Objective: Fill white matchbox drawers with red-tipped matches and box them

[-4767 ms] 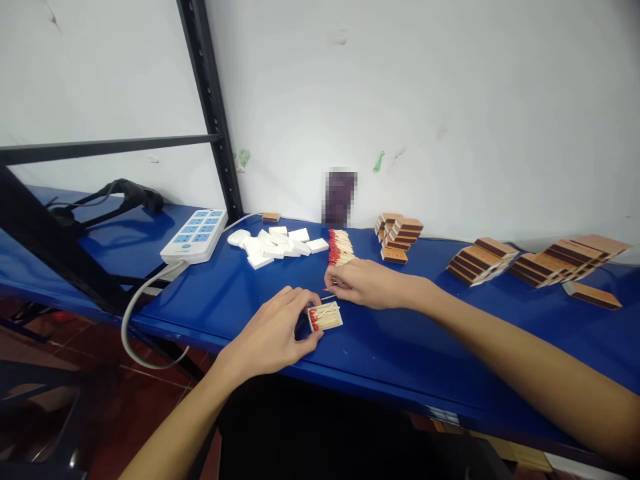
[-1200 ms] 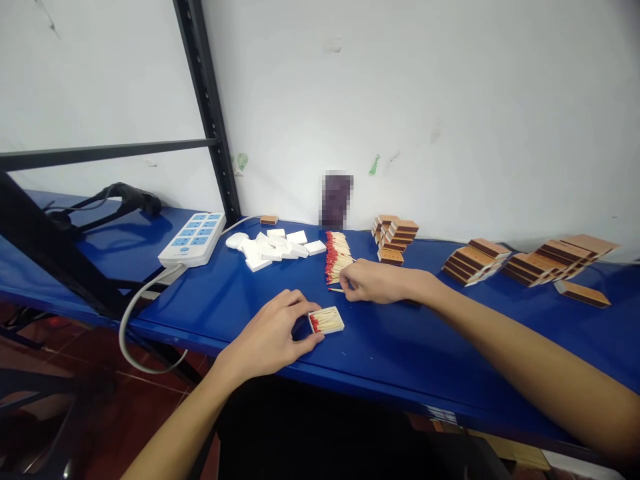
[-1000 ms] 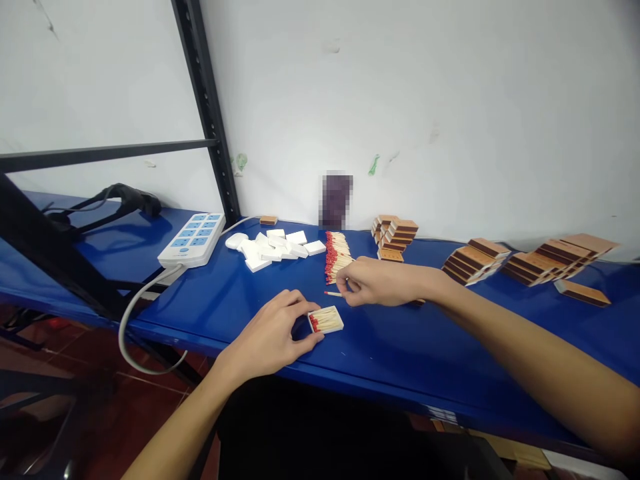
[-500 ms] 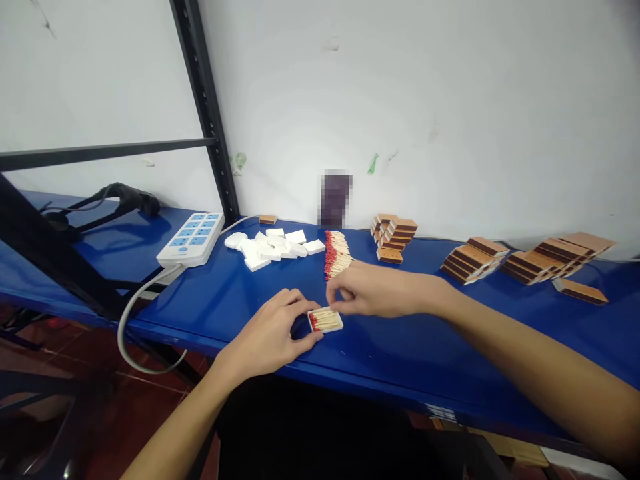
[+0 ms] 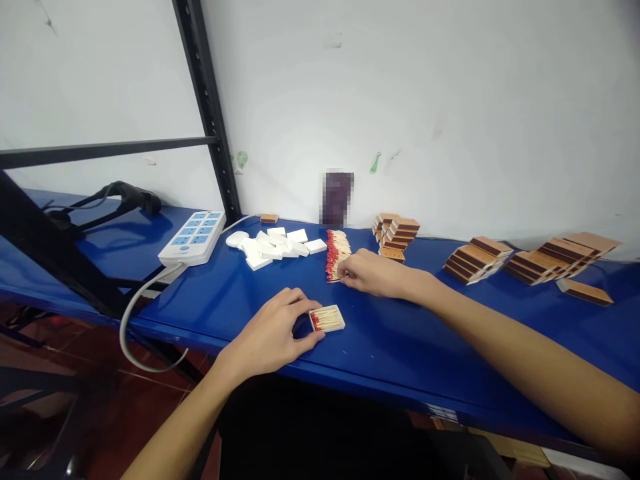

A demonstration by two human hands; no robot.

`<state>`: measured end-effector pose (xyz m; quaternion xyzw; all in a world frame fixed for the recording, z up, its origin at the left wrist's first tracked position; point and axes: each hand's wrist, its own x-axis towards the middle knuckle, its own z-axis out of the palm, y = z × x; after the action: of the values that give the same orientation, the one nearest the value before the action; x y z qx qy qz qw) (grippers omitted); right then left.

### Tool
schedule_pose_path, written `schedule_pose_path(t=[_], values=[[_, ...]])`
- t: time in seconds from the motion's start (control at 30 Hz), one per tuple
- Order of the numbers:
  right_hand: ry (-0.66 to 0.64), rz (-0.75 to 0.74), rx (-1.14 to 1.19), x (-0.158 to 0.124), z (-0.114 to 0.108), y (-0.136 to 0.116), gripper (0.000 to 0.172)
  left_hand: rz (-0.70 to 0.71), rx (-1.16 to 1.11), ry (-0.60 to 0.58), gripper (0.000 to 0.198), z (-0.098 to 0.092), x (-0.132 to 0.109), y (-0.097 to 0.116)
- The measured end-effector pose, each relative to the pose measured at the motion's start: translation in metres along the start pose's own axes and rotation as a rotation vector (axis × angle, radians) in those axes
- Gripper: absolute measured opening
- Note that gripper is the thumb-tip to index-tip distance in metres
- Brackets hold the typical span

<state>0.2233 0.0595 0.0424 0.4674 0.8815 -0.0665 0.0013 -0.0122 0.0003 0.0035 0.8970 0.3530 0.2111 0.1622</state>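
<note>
My left hand [image 5: 280,330] grips a small white matchbox tray [image 5: 341,313] by its left end, thumb on the near side and fingers on the far side. Red-tipped matches [image 5: 327,320] lie side by side in that tray, heads to the left. Beyond it, my right hand [image 5: 367,272] is at the near end of a long row of loose matches [image 5: 339,248] on the blue shelf. Its thumb and fingertips are pinched together at the match sticks; whether they hold a match is hidden.
White tray pieces [image 5: 273,250] lie piled behind my left hand. A power strip [image 5: 193,238] stands at the left by a black shelf post [image 5: 213,120]. Brown matchboxes are stacked behind my right hand [image 5: 397,233] and farther right [image 5: 477,260], [image 5: 565,257]. The wall closes off the back.
My right hand has moved away from the tray, back to the near end of the match row. My left hand keeps its grip on the tray.
</note>
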Motion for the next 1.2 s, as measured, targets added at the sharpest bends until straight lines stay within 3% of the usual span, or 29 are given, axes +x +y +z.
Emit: schedule_pose_path(t=[0.37,0.53,0.63,0.77,1.03,1.2], values=[[0.012,-0.010,0.065,0.001,0.000,-0.001,0.015,0.005,0.004,0.008,0.031,-0.001,-0.001,0.000],[-0.084,-0.020,0.140,-0.003,-0.003,-0.003,0.011,-0.003,-0.001,0.000,0.031,0.000,0.000,0.000],[-0.138,-0.046,0.160,-0.009,-0.010,-0.011,0.010,0.003,-0.001,0.005,0.031,0.000,0.000,0.000],[-0.114,-0.105,0.193,-0.018,-0.019,-0.028,0.009,0.009,0.003,0.015,0.031,0.000,-0.001,0.000],[-0.260,-0.129,0.310,-0.024,-0.012,-0.049,0.011,0.030,0.015,0.031,0.029,0.001,0.000,-0.001],[-0.115,-0.128,0.224,-0.022,-0.021,-0.031,0.018,0.011,0.005,0.011,0.030,0.001,0.000,0.000]])
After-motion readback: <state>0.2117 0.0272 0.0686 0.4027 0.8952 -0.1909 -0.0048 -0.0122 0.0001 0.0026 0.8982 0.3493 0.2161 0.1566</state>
